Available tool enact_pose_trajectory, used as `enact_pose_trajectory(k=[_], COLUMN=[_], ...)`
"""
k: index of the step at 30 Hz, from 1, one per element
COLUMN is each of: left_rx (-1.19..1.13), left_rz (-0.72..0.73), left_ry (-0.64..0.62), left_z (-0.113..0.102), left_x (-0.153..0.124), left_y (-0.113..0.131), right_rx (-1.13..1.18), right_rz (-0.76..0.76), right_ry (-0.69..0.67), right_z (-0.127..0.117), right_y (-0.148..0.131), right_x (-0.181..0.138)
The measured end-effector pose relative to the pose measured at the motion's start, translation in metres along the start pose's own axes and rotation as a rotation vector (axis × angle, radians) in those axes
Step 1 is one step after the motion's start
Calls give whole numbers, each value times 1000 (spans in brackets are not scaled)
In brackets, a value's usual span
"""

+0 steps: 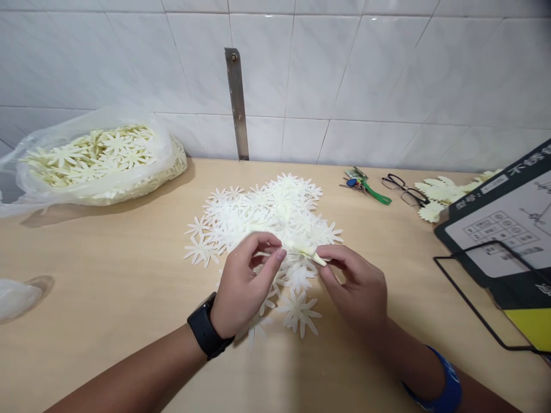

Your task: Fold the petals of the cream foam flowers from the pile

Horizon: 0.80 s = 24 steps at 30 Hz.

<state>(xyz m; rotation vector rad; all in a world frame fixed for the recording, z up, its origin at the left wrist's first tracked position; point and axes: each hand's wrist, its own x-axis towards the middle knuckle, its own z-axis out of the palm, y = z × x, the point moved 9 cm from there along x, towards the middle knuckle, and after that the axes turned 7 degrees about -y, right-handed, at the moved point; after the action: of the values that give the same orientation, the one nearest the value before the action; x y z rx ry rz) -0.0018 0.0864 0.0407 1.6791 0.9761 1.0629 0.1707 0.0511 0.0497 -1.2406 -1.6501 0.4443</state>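
Observation:
Between my hands is a pale cream flower-shaped cutout (306, 250), bunched or folded, with petals sticking out to the right. My left hand (243, 289), with a black watch (209, 326) on its wrist, is closed in a pinch at the left side of the piece. At the other end, the thumb and fingers of my right hand (359, 289) pinch its petals. A blue wristband (445, 381) circles my right forearm. Under and behind the hands lies a loose pile of similar flower cutouts (258, 209); single ones (300, 312) lie nearer me.
A clear plastic bag (161, 186) full of cutouts stands at back left. Crumpled plastic (17, 298) lies at the left edge. Keys with a green strap (376, 194), glasses (404, 189) and more cutouts (443, 189) lie back right, beside a printed box (469, 269) and black wire frame (467, 304).

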Motion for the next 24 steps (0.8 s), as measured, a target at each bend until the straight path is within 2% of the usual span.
enact_pose_trajectory(k=[3, 4, 7, 10, 16, 20, 24], left_rx=[-383, -482, -629, -629, -405, -420, -472], left_rz=[-203, -235, -294, -324, -241, -216, -277], left_ry=[-241, -275, -229, -202, -111, -83, -116], left_z=[28, 33, 33, 30, 17, 17, 24], left_x=[-2, -2, -2, -2, 1, 0, -4], left_y=[-16, -18, -24, -28, -24, -22, -26], right_rx=[-185, -211, -235, -212, -120, -94, -50], right_rz=[-249, -295, -394, -448, -335, -192, -64], right_ry=[-10, -19, -57, -120, -218, -130, -76], right_z=[-1, 0, 4, 10, 23, 17, 11], right_y=[-24, -28, -32, -34, -29, -25, -17], right_x=[-2, -3, -5, -7, -6, -3, -1])
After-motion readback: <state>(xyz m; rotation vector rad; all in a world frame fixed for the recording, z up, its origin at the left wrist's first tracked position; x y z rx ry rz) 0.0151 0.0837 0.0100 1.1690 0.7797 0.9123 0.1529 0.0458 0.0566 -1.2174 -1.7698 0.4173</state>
